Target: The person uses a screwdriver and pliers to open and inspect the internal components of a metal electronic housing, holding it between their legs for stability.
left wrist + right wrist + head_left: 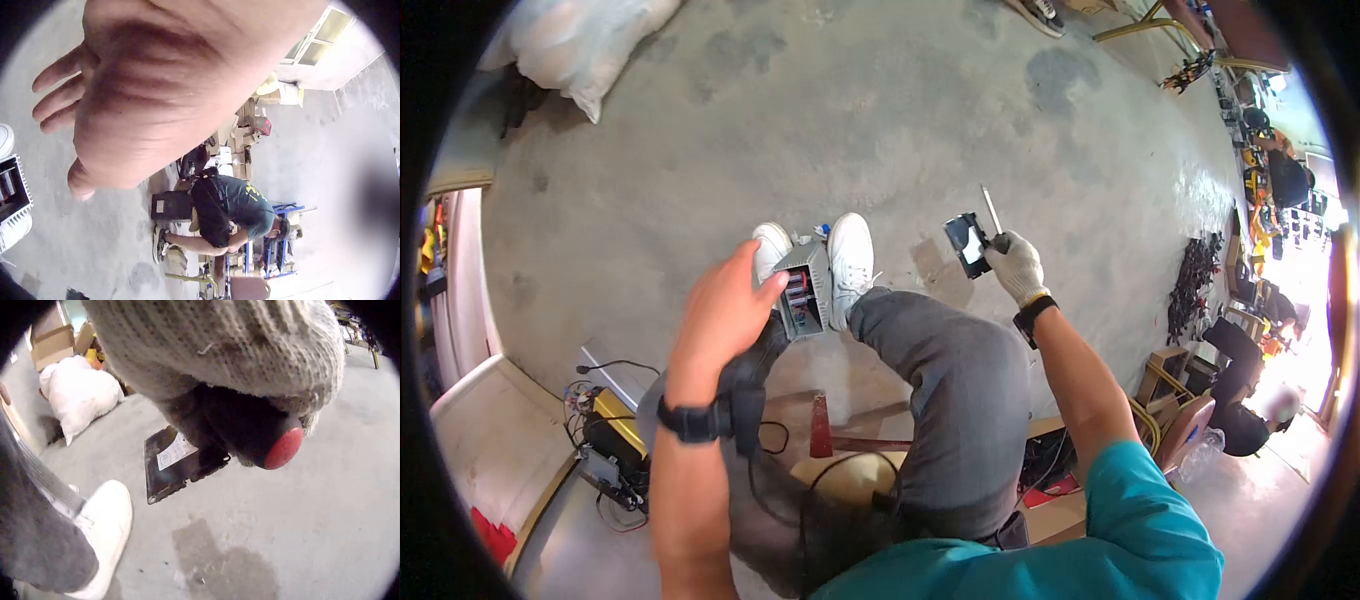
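Observation:
A grey finned metal housing [805,300] with wires and parts inside stands on the floor between two white shoes [852,262]. My bare left hand [728,305] hovers over its left side, fingers extended and thumb apart, holding nothing; the left wrist view shows the palm [144,100] with relaxed fingers. In my gloved right hand [1017,270] are a screwdriver [991,208], its dark handle [240,422] with a red end in the fist, and a flat black plate [968,245] with a white label, held clear of the floor right of the shoes.
Cables and a yellow-black device [618,420] lie at lower left beside a pale chair [500,440]. A white sack [585,40] is at upper left. Right are black cables [1196,285] and chairs. Another person [228,209] bends over in the left wrist view.

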A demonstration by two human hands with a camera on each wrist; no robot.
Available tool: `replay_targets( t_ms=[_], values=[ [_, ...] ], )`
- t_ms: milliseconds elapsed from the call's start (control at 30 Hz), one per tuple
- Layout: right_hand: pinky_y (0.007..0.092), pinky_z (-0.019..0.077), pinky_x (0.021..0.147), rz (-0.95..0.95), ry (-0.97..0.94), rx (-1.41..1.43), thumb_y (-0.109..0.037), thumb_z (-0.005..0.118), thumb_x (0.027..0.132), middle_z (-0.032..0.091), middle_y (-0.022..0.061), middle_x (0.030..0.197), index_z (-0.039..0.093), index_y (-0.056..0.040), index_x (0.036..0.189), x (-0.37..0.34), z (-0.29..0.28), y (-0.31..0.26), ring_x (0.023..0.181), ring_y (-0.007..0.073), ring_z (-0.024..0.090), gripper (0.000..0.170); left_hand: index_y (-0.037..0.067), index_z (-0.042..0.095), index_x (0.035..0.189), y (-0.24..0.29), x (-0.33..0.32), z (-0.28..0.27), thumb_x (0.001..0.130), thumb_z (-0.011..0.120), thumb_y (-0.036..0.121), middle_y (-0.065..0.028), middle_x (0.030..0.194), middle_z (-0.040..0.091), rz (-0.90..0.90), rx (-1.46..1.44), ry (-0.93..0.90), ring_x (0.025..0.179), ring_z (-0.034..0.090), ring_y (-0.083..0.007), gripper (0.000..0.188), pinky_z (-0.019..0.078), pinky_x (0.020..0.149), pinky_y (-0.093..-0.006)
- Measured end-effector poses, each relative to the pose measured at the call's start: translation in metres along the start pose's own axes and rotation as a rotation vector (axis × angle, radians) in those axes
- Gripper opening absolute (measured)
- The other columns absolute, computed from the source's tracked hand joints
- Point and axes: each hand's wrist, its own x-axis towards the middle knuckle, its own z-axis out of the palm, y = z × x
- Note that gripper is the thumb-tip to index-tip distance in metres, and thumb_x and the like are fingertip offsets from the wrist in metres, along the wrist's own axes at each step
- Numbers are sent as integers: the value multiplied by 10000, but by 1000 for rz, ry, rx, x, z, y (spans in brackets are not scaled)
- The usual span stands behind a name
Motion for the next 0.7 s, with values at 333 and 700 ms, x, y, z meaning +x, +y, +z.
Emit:
replay_targets(
  t_ms=[333, 700],
  values=[
    [347, 532, 692, -231, 298, 366, -241, 693, 817, 718, 89, 794, 715, -5, 1013, -73, -208, -72, 720, 199, 682, 308, -53, 578, 1327, -27, -15, 51, 956, 676, 332, -294, 1258, 664, -94, -306, 325, 1207, 633, -435, 543, 501, 1020, -463],
    [275, 445, 493, -309, 36, 876, -186, 717, 832, 622, 25, 707, 684, 14, 933, -225, -146, -191, 571, 94, 562, 226, -29, 611, 1299, -40, -102, 148, 883, 716, 346, -295, 1274, 660, -218, -335, 102, 1237, 607, -452, 570, 486, 1038, -474]
  ],
)
